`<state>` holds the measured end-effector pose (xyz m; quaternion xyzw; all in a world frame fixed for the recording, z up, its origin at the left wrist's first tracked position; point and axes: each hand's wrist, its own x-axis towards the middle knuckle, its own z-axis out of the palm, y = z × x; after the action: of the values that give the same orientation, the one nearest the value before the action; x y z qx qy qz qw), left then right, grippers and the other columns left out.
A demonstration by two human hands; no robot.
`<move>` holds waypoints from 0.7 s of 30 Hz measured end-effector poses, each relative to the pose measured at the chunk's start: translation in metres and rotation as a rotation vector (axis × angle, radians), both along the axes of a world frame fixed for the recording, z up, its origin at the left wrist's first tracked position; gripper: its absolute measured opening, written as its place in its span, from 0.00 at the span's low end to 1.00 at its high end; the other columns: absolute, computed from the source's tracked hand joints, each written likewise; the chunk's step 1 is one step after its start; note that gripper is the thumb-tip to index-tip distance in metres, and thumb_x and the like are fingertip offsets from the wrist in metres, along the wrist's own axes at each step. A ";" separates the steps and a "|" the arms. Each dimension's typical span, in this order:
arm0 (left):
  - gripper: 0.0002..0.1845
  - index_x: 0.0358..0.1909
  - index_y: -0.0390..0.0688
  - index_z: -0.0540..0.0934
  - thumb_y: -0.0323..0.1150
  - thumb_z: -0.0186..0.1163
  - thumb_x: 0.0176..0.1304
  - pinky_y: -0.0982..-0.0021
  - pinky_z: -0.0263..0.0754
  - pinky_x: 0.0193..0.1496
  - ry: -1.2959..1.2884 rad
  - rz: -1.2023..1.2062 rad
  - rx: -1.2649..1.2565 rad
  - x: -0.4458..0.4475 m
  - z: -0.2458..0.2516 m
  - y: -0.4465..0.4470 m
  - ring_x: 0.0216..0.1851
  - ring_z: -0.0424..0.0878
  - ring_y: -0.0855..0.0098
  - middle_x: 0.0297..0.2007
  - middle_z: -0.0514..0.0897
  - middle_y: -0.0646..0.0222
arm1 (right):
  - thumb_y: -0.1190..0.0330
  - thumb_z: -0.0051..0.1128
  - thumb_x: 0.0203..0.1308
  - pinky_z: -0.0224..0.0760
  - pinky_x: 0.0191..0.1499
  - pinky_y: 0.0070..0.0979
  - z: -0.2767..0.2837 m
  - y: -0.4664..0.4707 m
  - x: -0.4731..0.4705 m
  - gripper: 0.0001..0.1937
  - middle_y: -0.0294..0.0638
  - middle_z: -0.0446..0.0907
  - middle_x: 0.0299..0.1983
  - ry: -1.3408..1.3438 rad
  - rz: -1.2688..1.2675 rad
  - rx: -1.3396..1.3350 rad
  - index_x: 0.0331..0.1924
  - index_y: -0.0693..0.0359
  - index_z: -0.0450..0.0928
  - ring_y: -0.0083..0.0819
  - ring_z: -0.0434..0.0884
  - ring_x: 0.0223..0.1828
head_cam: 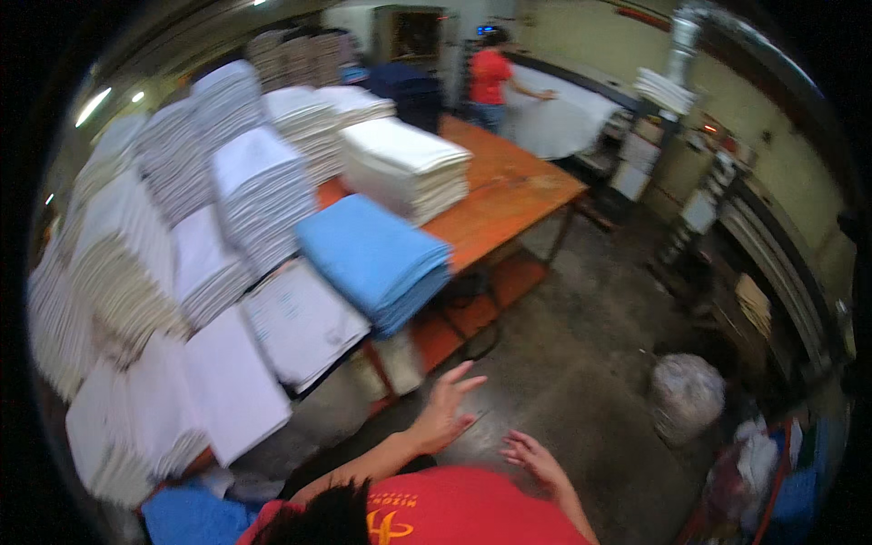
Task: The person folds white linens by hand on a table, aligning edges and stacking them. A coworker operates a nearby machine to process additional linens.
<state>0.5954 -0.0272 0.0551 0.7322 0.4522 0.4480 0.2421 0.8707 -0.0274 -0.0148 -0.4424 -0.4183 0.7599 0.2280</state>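
Observation:
My left hand (pixel 444 411) is raised in front of my red shirt with its fingers spread, holding nothing. Lower and to its right, my right hand (pixel 533 458) hangs in the air, also without anything in it, fingers loosely bent and apart. Both are over the concrete floor, touching no object. A folded pile of blue cloth (pixel 375 255) on the wooden table's near edge lies closest to my left hand. Beside that pile is a flat white sheet or board (pixel 306 323) bearing handwriting. Folded white cloths (pixel 235 381) lie further left.
Tall stacks of folded linen (pixel 262 197) crowd the wooden table (pixel 511 197). Beyond it, a person in red (pixel 489 78) handles a white sheet (pixel 555 112) at a long machine. On the right are a bundle in clear plastic (pixel 688 395) and a container of cloths (pixel 746 470).

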 end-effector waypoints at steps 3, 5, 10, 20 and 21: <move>0.36 0.63 0.44 0.66 0.62 0.33 0.68 0.55 0.46 0.69 -0.030 0.024 -0.096 0.013 -0.016 0.052 0.68 0.54 0.52 0.66 0.55 0.51 | 0.55 0.51 0.66 0.64 0.62 0.30 -0.011 0.028 0.031 0.32 0.47 0.64 0.65 0.032 -0.124 -0.013 0.68 0.63 0.55 0.35 0.71 0.61; 0.34 0.62 0.44 0.66 0.60 0.32 0.69 0.56 0.48 0.68 -0.088 0.048 -0.148 0.020 -0.026 0.084 0.67 0.55 0.53 0.65 0.57 0.52 | 0.55 0.51 0.66 0.64 0.62 0.30 -0.015 0.050 0.047 0.33 0.47 0.63 0.65 0.058 -0.207 -0.023 0.68 0.63 0.54 0.35 0.71 0.61; 0.29 0.54 0.40 0.74 0.52 0.32 0.73 0.59 0.50 0.67 -0.156 0.099 -0.148 0.051 -0.044 0.191 0.63 0.62 0.54 0.59 0.67 0.51 | 0.54 0.50 0.67 0.64 0.61 0.31 -0.012 0.128 0.107 0.33 0.48 0.63 0.65 -0.119 -0.277 0.058 0.68 0.65 0.55 0.36 0.71 0.61; 0.16 0.50 0.43 0.76 0.39 0.57 0.63 0.59 0.58 0.63 -0.012 -0.114 -0.181 0.153 -0.029 0.460 0.60 0.65 0.55 0.55 0.70 0.53 | 0.53 0.48 0.67 0.71 0.51 0.29 -0.088 0.289 0.246 0.29 0.48 0.74 0.54 -0.593 -0.562 0.076 0.63 0.65 0.63 0.32 0.76 0.53; 0.16 0.49 0.43 0.76 0.39 0.58 0.62 0.59 0.59 0.63 0.036 -0.136 -0.185 0.167 -0.034 0.485 0.60 0.65 0.55 0.55 0.70 0.53 | 0.52 0.47 0.67 0.72 0.49 0.28 -0.108 0.287 0.265 0.29 0.49 0.76 0.53 -0.731 -0.560 0.119 0.62 0.65 0.64 0.31 0.77 0.53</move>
<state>0.7622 0.4582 0.0209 0.7437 0.4452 0.3736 0.3304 1.1360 0.2599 -0.1229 -0.7634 -0.3785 0.4378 0.2869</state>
